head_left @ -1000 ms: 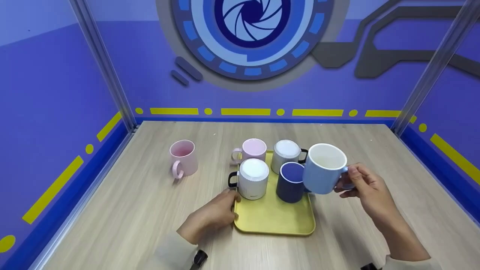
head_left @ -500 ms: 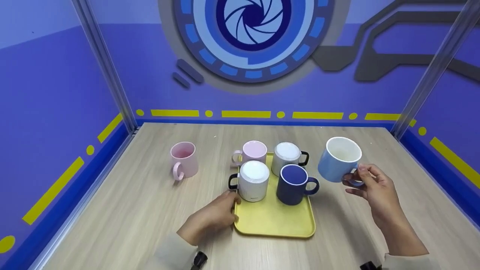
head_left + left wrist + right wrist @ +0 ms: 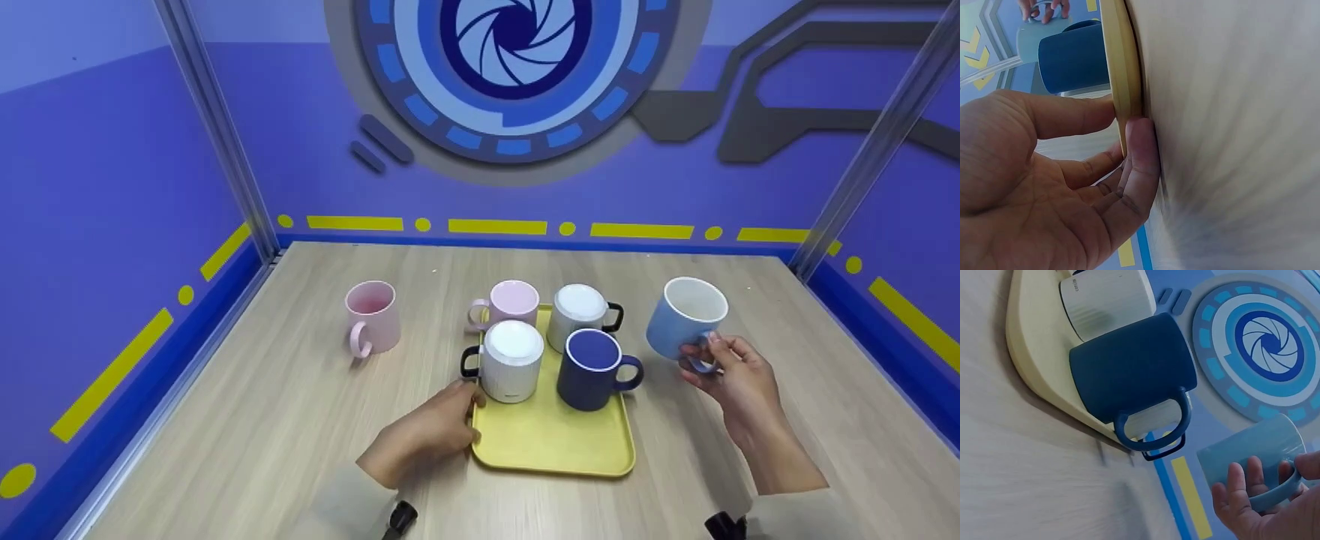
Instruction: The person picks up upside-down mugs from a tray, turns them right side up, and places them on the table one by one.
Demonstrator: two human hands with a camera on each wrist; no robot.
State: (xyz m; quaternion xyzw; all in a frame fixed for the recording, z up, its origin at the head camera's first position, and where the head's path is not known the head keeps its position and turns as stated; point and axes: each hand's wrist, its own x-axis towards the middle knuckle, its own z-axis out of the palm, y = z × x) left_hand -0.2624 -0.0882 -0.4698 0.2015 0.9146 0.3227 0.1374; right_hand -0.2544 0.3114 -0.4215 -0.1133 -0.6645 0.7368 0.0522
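My right hand (image 3: 742, 386) pinches the handle of a light blue mug (image 3: 684, 319), held mouth up to the right of the yellow tray (image 3: 555, 446). In the right wrist view the fingers lie round the handle of the light blue mug (image 3: 1252, 453). My left hand (image 3: 427, 427) grips the tray's left edge; in the left wrist view its thumb and fingers are on the rim (image 3: 1123, 62). On the tray stand a navy mug (image 3: 589, 375), handle to the right, and two white mugs (image 3: 511, 364) (image 3: 576, 319) bottom up, with a pink mug (image 3: 513, 301) behind.
Another pink mug (image 3: 373, 319) stands on the wooden table (image 3: 300, 420) left of the tray, its handle toward the front. Blue panels (image 3: 405, 187) enclose the table at the back and both sides, with metal posts at the corners.
My right hand has moved the light blue mug to the right, away from the navy mug, whose handle now shows fully. My left hand stays on the tray's edge.
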